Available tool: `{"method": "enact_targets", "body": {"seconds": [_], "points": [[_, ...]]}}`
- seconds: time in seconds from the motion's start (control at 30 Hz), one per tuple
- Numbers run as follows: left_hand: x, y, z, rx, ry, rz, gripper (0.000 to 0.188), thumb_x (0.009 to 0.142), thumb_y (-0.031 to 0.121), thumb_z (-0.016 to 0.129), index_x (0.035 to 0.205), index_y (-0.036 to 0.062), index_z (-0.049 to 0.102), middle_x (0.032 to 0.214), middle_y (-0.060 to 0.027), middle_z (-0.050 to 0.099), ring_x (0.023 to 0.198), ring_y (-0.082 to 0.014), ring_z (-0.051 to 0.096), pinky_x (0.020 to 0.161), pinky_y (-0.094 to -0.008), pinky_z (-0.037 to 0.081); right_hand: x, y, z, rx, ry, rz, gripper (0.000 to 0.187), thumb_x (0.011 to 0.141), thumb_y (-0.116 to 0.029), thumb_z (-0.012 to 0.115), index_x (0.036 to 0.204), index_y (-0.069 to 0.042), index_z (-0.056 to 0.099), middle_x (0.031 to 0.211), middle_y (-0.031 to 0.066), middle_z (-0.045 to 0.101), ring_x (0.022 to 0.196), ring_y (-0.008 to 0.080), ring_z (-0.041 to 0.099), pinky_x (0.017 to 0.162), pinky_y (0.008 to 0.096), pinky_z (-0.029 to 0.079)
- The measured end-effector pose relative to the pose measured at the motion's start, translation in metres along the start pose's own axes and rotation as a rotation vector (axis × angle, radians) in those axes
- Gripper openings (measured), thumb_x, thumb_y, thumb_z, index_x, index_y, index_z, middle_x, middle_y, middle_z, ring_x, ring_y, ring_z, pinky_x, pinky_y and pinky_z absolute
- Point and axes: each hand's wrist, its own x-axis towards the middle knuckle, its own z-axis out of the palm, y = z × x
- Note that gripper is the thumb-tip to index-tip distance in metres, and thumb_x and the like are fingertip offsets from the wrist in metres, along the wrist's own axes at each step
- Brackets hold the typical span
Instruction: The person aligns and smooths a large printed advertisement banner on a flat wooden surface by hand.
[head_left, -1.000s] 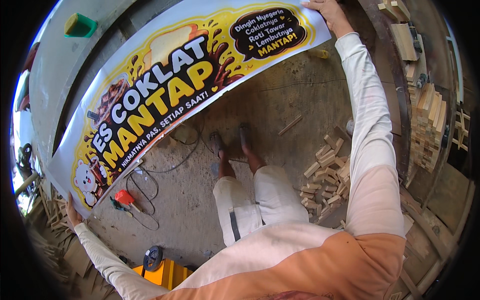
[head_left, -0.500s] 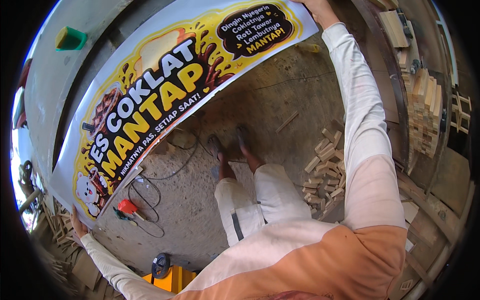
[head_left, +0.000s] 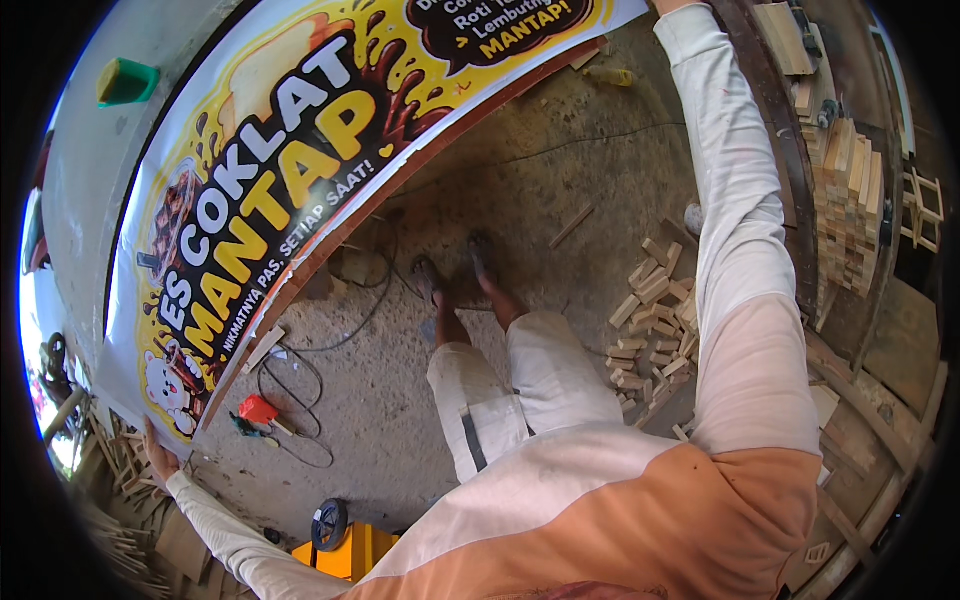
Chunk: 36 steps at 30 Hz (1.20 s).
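A long printed banner [head_left: 330,150] in yellow, brown and white, with a bread slice, drinks and a white bear drawn on it, stretches across the upper left. It lies over a panel with a brown edge [head_left: 500,104], which shows along the banner's near side. At the lower left corner of the banner, my left hand [head_left: 160,455] is closed on its margin. My right hand [head_left: 680,6] is at the banner's far right end, closed on it, with the fingers partly cut off by the picture's top edge.
A green container [head_left: 127,82] stands on a grey surface at left. On the floor are a red-and-green power tool [head_left: 259,409] with a looped cable, small wood blocks [head_left: 655,310] and a yellow bottle [head_left: 608,76]. Stacked timber [head_left: 850,205] stands right; a yellow object with a black wheel [head_left: 330,524] is near.
The banner has shifted up and slightly left, and more of the brown panel edge shows below it. My right hand has moved up and right; my left hand has barely moved.
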Motion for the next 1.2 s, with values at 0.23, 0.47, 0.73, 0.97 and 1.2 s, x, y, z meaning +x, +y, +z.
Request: {"method": "enact_targets", "body": {"seconds": [0.23, 0.47, 0.73, 0.97, 1.2], "points": [[0.008, 0.016, -0.001, 0.045, 0.017, -0.010, 0.048, 0.096, 0.023, 0.061, 0.134, -0.0034, 0.052, 0.131, -0.0119, 0.058, 0.113, -0.0223, 0.059, 0.098, -0.0344, 0.047, 0.013, 0.044, 0.000, 0.074, -0.015, 0.165, 0.017, 0.079, -0.009, 0.074, 0.090, 0.004, 0.070, 0.079, 0.0106, 0.070, 0.064, 0.0208, 0.065, 0.058, 0.0338, 0.050], [0.010, 0.013, -0.009, 0.002, -0.014, -0.031, 0.045, 0.095, 0.024, 0.063, 0.131, -0.0018, 0.054, 0.129, -0.0111, 0.059, 0.113, -0.0227, 0.059, 0.095, -0.0358, 0.049, 0.018, 0.066, 0.005, 0.062, -0.035, 0.163, 0.015, 0.079, -0.007, 0.073, 0.088, 0.005, 0.070, 0.078, 0.0110, 0.069, 0.064, 0.0217, 0.065, 0.060, 0.0347, 0.051], [0.021, 0.010, -0.010, 0.025, 0.026, -0.036, 0.042, 0.097, 0.023, 0.060, 0.132, -0.0002, 0.054, 0.131, -0.0115, 0.057, 0.115, -0.0228, 0.058, 0.096, -0.0360, 0.049, 0.019, 0.073, 0.002, 0.069, -0.023, 0.145, 0.015, 0.079, -0.007, 0.073, 0.088, 0.005, 0.070, 0.079, 0.0112, 0.069, 0.066, 0.0217, 0.065, 0.061, 0.0348, 0.051], [0.023, 0.001, -0.016, -0.020, 0.004, -0.060, 0.045, 0.096, 0.025, 0.061, 0.133, -0.0014, 0.053, 0.133, -0.0105, 0.056, 0.118, -0.0226, 0.056, 0.099, -0.0362, 0.046, 0.007, 0.051, 0.012, 0.139, -0.103, 0.103, 0.013, 0.081, -0.006, 0.070, 0.087, 0.005, 0.070, 0.078, 0.0107, 0.069, 0.066, 0.0203, 0.065, 0.060, 0.0323, 0.050], [0.019, -0.007, -0.028, 0.034, 0.075, -0.049, 0.044, 0.095, 0.024, 0.063, 0.128, -0.0034, 0.055, 0.126, -0.0110, 0.060, 0.110, -0.0212, 0.060, 0.095, -0.0329, 0.049, 0.014, 0.042, 0.028, 0.076, -0.154, 0.025, 0.013, 0.079, -0.006, 0.070, 0.082, 0.007, 0.070, 0.073, 0.0100, 0.069, 0.062, 0.0172, 0.063, 0.059, 0.0297, 0.049]]}}
